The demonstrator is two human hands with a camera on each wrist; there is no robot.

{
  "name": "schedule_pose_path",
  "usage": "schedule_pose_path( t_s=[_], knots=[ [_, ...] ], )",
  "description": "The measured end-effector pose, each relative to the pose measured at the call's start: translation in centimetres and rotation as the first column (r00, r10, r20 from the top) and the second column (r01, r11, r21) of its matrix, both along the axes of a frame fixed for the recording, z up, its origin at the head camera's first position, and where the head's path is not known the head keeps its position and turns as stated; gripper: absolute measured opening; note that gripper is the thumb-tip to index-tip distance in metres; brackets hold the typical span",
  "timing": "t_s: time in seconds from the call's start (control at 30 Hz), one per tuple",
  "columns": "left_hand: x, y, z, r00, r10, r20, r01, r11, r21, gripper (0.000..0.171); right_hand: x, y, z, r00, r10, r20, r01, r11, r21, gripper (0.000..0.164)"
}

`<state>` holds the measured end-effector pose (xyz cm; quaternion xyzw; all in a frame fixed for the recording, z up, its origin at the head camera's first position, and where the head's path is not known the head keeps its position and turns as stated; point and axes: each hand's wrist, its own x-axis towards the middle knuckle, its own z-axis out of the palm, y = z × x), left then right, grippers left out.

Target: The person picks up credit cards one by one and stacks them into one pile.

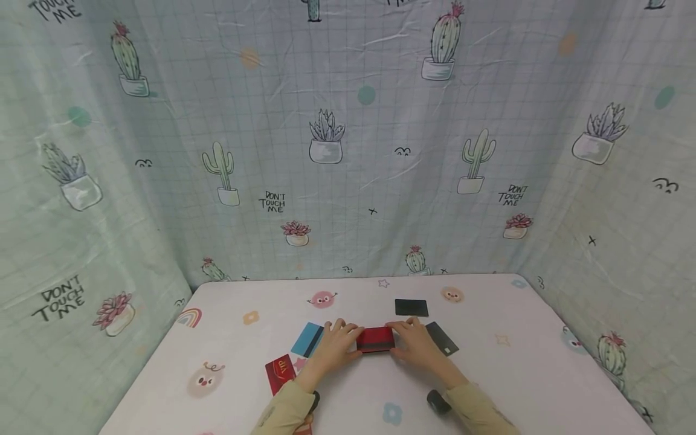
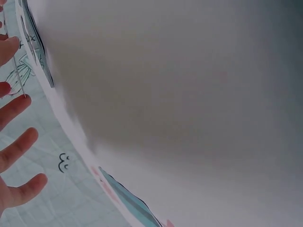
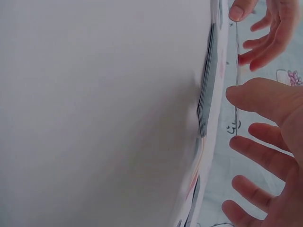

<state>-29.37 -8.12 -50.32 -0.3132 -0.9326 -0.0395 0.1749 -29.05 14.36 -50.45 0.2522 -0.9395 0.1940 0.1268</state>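
Note:
A red bank-style card (image 1: pixel 375 335) with a dark stripe lies between my two hands near the middle of the table. My left hand (image 1: pixel 333 350) holds its left side, thumb at the near corner and a fingertip at the far one. On the opposite side, my right hand (image 1: pixel 417 349) grips it the same way. Both wrist views show the card edge-on as a thin line, raised off the tabletop. Below it, in the right wrist view, sits a stack of thin cards (image 3: pixel 207 85). The other fingers of both hands are spread away from the card.
Left of my hands lie a blue card (image 1: pixel 307 339) and a red VIP card (image 1: pixel 280 372); an orange-red item (image 1: pixel 304 428) is partly under the left sleeve. A black card (image 1: pixel 411 307) and a dark grey card (image 1: pixel 442 338) lie to the right. Patterned curtains surround the white table (image 1: pixel 516 374).

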Motion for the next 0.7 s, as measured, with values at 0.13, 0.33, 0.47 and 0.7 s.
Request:
schedule_pose_path(
  t_s=[0.13,0.33,0.47,0.7],
  knots=[
    [-0.12,-0.04,0.00,1.000,0.010,0.024,-0.010,1.000,0.001,0.048,-0.15,-0.16,-0.01,1.000,0.000,0.015,0.000,1.000,0.010,0.049],
    [-0.40,-0.07,0.01,0.998,0.014,0.056,-0.013,1.000,-0.015,0.048,-0.37,-0.31,-0.01,0.999,-0.015,0.030,0.015,1.000,0.025,0.048],
    [-0.59,-0.09,-0.05,0.999,0.000,0.053,0.001,0.999,-0.033,0.048,-0.47,-0.32,-0.01,1.000,-0.006,0.028,0.005,1.000,0.025,0.047],
    [-0.83,-0.05,-0.22,0.999,-0.009,0.049,0.012,0.998,-0.067,0.046,-0.60,-0.36,-0.05,0.999,0.008,0.044,-0.010,0.999,0.039,0.046]
  ],
)
